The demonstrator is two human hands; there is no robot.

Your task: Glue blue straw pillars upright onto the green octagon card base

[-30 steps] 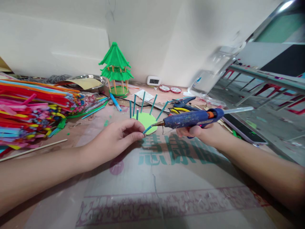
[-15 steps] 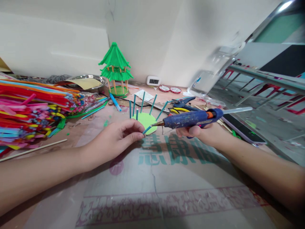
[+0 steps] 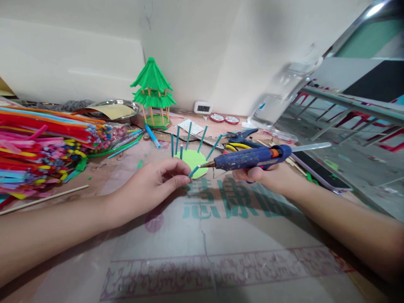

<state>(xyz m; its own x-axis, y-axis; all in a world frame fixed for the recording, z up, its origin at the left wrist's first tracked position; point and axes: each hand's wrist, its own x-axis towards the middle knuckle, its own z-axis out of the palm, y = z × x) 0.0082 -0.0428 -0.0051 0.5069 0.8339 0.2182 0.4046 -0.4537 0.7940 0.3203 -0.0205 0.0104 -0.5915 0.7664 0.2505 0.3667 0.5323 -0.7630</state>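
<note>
Between the thumb and fingers of my left hand (image 3: 167, 179) is a short blue-green stick (image 3: 194, 171), its free end tilted up to the right. My right hand (image 3: 263, 173) grips a dark blue hot glue gun (image 3: 249, 157) with a clear glue stick (image 3: 311, 147) in its back. The gun's nozzle points left, at or very close to the tip of the short stick. Just behind my left hand lies a light green round base (image 3: 197, 162), partly hidden by it. Several blue-green sticks (image 3: 188, 135) stand around its edge, some leaning outward.
A green pagoda model (image 3: 152, 94) stands at the back. Pipe cleaners (image 3: 41, 147) are heaped at left, near a wooden stick (image 3: 44, 199). Pliers (image 3: 243, 136), a phone (image 3: 322, 170) and a clear bottle (image 3: 271, 103) lie right. A small digital clock (image 3: 202, 107) stands against the wall.
The glue gun has shifted slightly left and down, its nozzle still by the tip of the short stick. My left hand has barely moved.
</note>
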